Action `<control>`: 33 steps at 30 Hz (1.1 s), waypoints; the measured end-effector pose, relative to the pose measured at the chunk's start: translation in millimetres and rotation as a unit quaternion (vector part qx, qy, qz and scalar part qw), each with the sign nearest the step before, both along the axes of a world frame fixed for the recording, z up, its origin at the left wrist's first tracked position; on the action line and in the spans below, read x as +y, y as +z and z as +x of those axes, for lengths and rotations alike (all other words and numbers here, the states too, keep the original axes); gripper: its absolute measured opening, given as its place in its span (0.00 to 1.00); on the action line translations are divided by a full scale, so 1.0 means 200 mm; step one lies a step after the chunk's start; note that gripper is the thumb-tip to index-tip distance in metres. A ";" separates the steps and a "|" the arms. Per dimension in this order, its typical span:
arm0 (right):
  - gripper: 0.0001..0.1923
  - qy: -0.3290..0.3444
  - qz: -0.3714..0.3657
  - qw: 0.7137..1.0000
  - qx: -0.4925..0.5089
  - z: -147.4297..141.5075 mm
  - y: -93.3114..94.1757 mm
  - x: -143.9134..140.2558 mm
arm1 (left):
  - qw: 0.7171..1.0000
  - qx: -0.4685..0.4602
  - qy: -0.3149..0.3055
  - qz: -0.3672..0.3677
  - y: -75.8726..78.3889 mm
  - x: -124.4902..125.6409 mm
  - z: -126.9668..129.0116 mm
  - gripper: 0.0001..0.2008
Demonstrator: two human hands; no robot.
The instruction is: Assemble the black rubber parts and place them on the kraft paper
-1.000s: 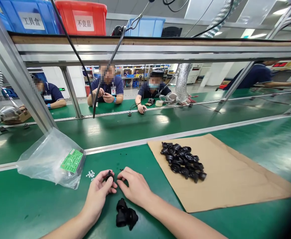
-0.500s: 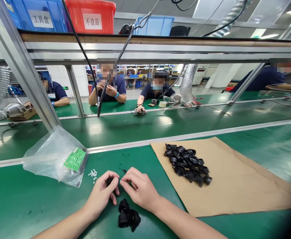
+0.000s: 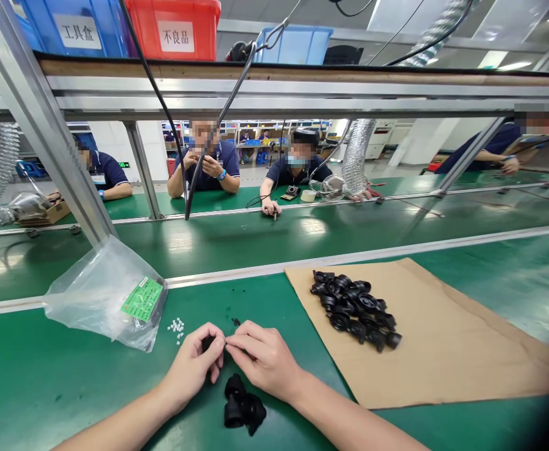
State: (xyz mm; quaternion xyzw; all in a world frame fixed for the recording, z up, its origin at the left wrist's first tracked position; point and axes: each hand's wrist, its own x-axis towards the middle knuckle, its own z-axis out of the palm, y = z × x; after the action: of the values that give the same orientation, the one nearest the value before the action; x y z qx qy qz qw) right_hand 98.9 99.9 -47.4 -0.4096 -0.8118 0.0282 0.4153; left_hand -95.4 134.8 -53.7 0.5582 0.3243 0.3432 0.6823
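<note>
- Small black plastic part [image 3: 207,344] sits pinched in the left hand [image 3: 194,366] just above the green tabletop [image 3: 44,388] — steadied for fingertip work.
- Right hand [image 3: 260,357] closes thumb and forefinger against it; whether they hold anything is too small to tell.
- Two finished-looking black pieces [image 3: 242,408] lie just beneath the wrists — within easy reach.

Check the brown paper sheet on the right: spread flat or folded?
Spread flat. The brown paper sheet lies open on the green belt, with a pile of black plastic parts on its left part.
</note>
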 end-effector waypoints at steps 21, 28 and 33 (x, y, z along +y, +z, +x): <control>0.10 -0.012 -0.072 0.991 0.112 0.00 0.00 -0.01 | 0.993 -0.087 -0.018 -0.072 -0.02 0.00 0.00 0.22; 0.09 -0.017 -0.105 0.988 0.115 0.02 -0.01 -0.01 | 0.990 -0.118 -0.028 -0.066 -0.02 0.00 0.01 0.23; 0.08 -0.027 -0.104 0.987 0.123 0.02 0.00 -0.02 | 0.994 -0.096 -0.018 -0.044 -0.02 -0.01 0.01 0.19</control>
State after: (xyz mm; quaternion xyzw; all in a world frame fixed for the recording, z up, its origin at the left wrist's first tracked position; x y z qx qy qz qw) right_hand 102.2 95.6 -47.0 -0.4657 -0.7358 0.1518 0.4675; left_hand -93.9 132.6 -58.0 0.4980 0.2618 0.3687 0.7400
